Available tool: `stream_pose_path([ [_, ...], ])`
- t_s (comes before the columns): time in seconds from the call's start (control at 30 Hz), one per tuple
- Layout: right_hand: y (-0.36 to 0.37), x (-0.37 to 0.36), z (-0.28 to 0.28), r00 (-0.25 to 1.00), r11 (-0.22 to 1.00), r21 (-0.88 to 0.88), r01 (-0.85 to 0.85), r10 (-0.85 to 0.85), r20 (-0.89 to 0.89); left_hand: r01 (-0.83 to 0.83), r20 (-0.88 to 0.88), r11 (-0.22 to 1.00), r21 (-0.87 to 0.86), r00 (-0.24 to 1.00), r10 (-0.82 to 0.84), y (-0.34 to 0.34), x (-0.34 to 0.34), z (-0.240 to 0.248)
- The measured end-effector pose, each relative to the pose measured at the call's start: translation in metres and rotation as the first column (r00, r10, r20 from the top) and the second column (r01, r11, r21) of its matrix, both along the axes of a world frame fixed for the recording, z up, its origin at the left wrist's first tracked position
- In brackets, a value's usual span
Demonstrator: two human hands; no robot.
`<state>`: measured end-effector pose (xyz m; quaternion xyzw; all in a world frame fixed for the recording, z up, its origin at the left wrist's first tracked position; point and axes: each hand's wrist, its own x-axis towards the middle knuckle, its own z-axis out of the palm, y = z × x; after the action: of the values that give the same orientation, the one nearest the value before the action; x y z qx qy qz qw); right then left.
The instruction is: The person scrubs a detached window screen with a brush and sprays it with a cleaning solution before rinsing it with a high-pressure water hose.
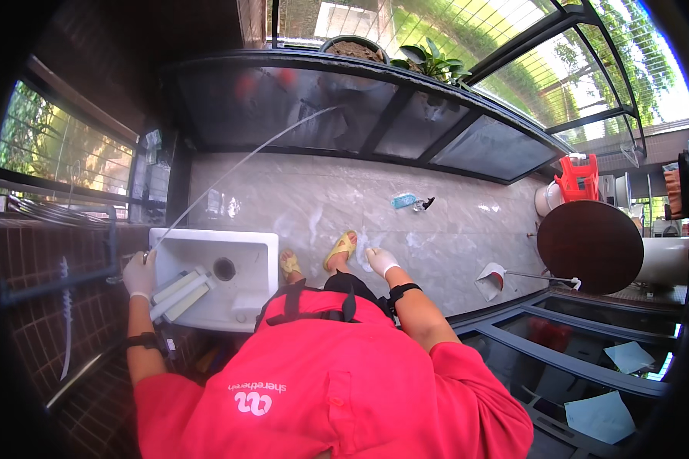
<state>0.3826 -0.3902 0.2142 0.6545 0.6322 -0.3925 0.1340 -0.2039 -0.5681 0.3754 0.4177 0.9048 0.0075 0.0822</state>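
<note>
My left hand [139, 274], in a pale glove, is closed at the left edge of a white sink [272, 249]. A long thin pale pole [241, 162] runs from its fingers up toward the dark glass panels; its far end is hard to make out. Inside the sink, near that hand, lie white and grey pieces like a flat mop head [182, 297], beside the round drain [223, 268]. My right hand [381, 261], also gloved, hangs over the floor with its fingers curled in and nothing visible in them.
On the wet tiled floor [283, 180] lies a blue spray bottle [403, 200]. A white long-handled dustpan [491, 281] rests to the right, near a dark round table [589, 249] and a red stool [578, 180]. Glass panels [245, 107] bound the far side, under a potted plant [434, 61].
</note>
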Motion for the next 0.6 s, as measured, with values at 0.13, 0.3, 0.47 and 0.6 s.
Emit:
stream_pose_path([
  [0.13, -0.002, 0.0, -0.001, 0.999, 0.998, -0.058, 0.037, -0.037, 0.005, -0.007, -0.008, 1.0, -0.021, 1.0, 0.007, 0.0, -0.001, -0.006],
  [0.3, -0.005, 0.001, -0.006, 0.999, 0.999, 0.02, -0.05, 0.049, 0.013, 0.029, -0.038, 0.997, -0.078, 0.999, -0.032, 0.001, -0.005, -0.021],
  [0.47, -0.002, -0.002, -0.004, 0.999, 0.999, -0.032, -0.037, 0.038, 0.022, 0.046, -0.057, 0.989, -0.144, 0.997, -0.055, -0.005, 0.0, -0.032],
  [0.6, -0.001, 0.0, -0.008, 0.999, 0.999, -0.023, -0.026, 0.026, 0.025, 0.05, -0.038, 0.982, -0.18, 0.998, -0.057, -0.009, 0.001, -0.041],
])
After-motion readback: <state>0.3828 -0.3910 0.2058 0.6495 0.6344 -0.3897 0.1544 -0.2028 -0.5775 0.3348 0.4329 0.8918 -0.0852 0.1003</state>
